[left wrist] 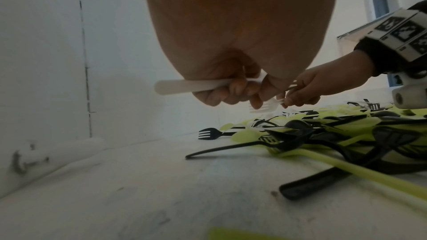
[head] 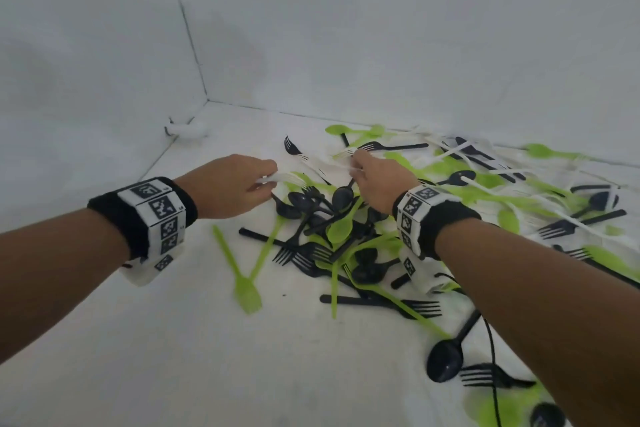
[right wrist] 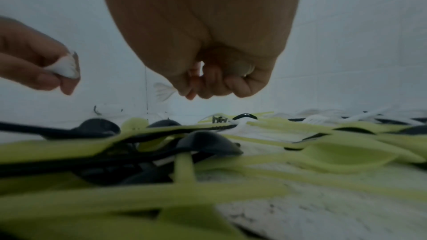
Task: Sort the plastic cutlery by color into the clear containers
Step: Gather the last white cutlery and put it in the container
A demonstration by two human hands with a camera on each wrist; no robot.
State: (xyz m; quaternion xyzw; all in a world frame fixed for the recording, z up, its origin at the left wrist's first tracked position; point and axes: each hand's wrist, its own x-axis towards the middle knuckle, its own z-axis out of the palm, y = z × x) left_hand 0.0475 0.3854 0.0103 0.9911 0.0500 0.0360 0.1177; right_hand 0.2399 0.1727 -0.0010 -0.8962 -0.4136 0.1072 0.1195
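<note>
Left hand (head: 228,185) grips a white fork (left wrist: 191,86); right hand (head: 377,180) pinches another white fork (right wrist: 164,90), both above the mixed green, black, white cutlery pile (head: 346,236) spreading right on the white surface (head: 173,340).

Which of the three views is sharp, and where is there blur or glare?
Head view: mostly sharp, white cutlery glares into the white surface. Left wrist view: white fork clear, far wall overexposed. Right wrist view: green cutlery in the foreground strongly blurred.
</note>
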